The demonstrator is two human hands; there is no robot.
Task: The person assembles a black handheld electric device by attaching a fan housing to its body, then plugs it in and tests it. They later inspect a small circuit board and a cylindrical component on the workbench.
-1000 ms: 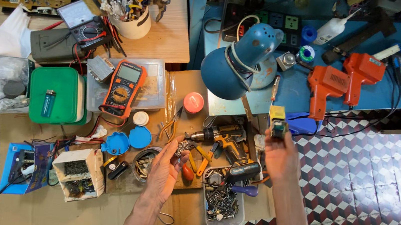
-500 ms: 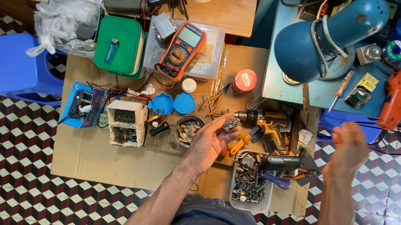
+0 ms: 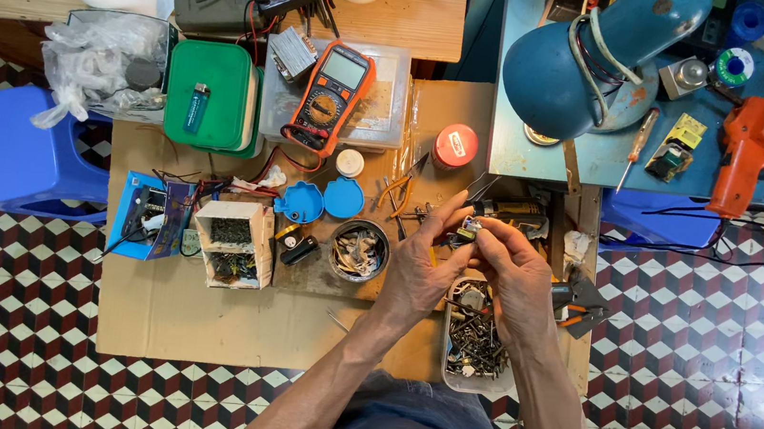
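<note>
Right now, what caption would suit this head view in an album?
Both hands pinch a small part above a cluttered cardboard sheet.

Both forearms reach forward; left hand (image 3: pixel 421 265) and right hand (image 3: pixel 515 270) meet, fingertips pinched together, palms facing each other, wrists slightly bent

small part (image 3: pixel 467 233) pinched between left hand (image 3: pixel 421 269) and right hand (image 3: pixel 514 276): too small to identify; fingers cover most of it. tray of screws (image 3: pixel 474 345) partly hidden beneath both hands.
</note>
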